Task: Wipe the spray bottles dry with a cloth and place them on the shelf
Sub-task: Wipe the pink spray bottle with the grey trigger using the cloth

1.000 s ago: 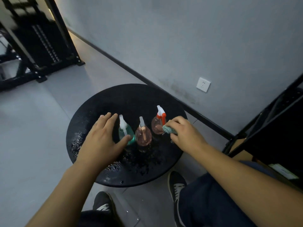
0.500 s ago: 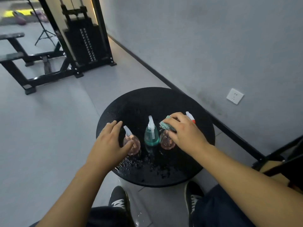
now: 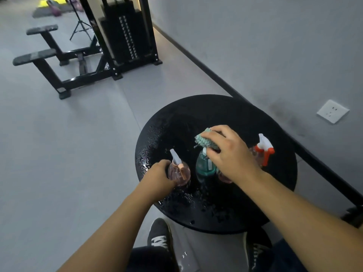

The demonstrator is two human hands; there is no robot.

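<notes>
Surveying, far left to far right of the frame:
Upper left: a black weight bench (image 3: 42,55) and a weight-stack machine (image 3: 125,34) stand on the grey floor (image 3: 59,144); a tripod (image 3: 80,26) shows behind them.
Lower centre: two dark shoes, the left shoe (image 3: 160,235) and the right shoe (image 3: 255,250), sit at the near edge of the table.
Table: a round black table (image 3: 275,193) fills the centre right of the frame; water droplets (image 3: 184,199) bead across its left and near parts.
Left hand: the left hand (image 3: 158,178) reaches in from the lower left; fingers curl round the left side of the pink spray bottle.
Pink spray bottle: the pink spray bottle (image 3: 179,169) stands upright on the left part of the table, clear nozzle pointing to the upper left.
Teal spray bottle: the teal spray bottle (image 3: 204,167) stands upright just right of the pink one, its head hidden beneath the cloth.
Cloth: a teal cloth (image 3: 206,141), bunched, sits on top of the teal bottle's head.
Right hand: the right hand (image 3: 231,154) comes in from the lower right; fingers and thumb curl over the cloth and grip it.
Fourth bottle: a pinkish base (image 3: 224,178) shows under the right wrist; the rest is hidden.
Red-trigger spray bottle: the red-trigger spray bottle (image 3: 263,150) stands at the right of the row, partly behind the right hand.
Far right: a white wall socket (image 3: 333,111) sits on the grey wall (image 3: 255,46), above a dark skirting strip (image 3: 216,75).
</notes>
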